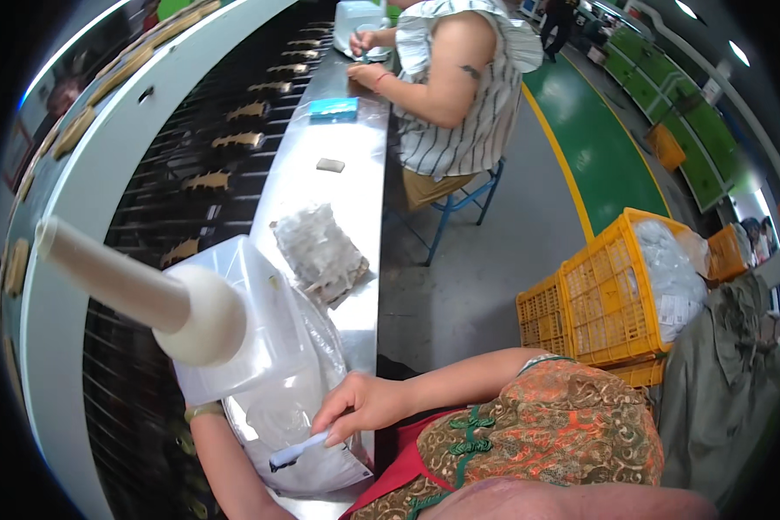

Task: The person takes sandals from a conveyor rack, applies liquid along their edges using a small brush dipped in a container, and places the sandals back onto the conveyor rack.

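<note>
My right hand [360, 406] is closed in a pinch round a light blue handle with a dark end, which looks like a small brush [310, 444]. The tool lies slantwise over the shiny metal worktop, its dark end toward my left arm. My left forearm [234, 468] comes up from the lower edge with a bracelet at the wrist. A translucent plastic hood [273, 321] hides my left hand, so its fingers do not show. From the hood a white ball joint [206, 314] leads to a beige pipe [113, 273]. Clear plastic sheeting lies next to my right hand.
A ragged grey-white cloth stack [321, 251], a small grey block [330, 165] and a blue box [334, 109] lie along the metal bench [355, 191]. Beyond the bench runs a dark conveyor [234, 165] with tan parts. Another person [459, 87] works farther along. Yellow crates [602, 299] stand right.
</note>
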The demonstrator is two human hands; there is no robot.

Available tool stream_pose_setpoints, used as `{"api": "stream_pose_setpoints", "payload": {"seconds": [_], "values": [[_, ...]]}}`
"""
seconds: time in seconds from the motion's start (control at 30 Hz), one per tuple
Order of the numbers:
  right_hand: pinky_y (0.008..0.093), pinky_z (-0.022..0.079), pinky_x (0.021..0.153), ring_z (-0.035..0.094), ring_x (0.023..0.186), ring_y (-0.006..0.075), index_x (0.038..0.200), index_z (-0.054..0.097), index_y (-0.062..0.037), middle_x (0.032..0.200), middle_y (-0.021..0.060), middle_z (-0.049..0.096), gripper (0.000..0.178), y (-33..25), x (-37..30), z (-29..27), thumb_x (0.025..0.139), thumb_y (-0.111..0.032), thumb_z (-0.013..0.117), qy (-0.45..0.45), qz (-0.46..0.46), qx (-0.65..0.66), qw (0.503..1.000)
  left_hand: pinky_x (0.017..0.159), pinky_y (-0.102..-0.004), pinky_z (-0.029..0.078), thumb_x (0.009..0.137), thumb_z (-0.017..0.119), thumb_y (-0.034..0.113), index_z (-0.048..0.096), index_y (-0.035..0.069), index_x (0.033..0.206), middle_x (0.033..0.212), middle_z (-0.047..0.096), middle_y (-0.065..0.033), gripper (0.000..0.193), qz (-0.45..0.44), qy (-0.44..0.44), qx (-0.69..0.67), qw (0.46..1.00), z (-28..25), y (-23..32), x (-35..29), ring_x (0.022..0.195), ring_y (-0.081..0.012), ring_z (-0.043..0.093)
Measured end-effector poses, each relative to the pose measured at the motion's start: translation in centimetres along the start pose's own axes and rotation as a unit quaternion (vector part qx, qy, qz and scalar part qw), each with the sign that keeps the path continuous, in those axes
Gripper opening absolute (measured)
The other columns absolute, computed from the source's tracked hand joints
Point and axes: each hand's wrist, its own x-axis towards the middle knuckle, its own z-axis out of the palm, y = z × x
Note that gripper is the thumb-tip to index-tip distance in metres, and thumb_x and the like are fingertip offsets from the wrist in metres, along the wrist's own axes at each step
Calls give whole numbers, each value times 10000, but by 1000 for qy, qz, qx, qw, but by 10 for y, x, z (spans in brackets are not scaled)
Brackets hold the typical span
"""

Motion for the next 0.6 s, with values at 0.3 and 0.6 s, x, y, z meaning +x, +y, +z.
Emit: {"api": "stream_pose_setpoints", "payload": {"seconds": [0.3, 0.6], "values": [[211, 455, 632, 574, 686, 37, 966, 707, -30, 753, 8, 680, 205, -10, -7, 6, 781, -116, 719, 29, -34, -13, 999, 953, -407, 417, 695, 743, 154, 528, 48, 1218, 1336, 488, -140, 575, 205, 244, 778, 541, -18, 84, -125, 1195, -320, 482], [241, 457, 602, 605, 651, 88, 958, 712, -68, 761, 36, 690, 188, -13, -11, 7, 782, -133, 720, 37, -38, -140, 989, 881, -409, 469, 601, 734, 53, 453, -33, 1312, 1130, 609, -172, 769, 34, 172, 477, 861, -88, 108, -126, 969, -304, 609]]}}
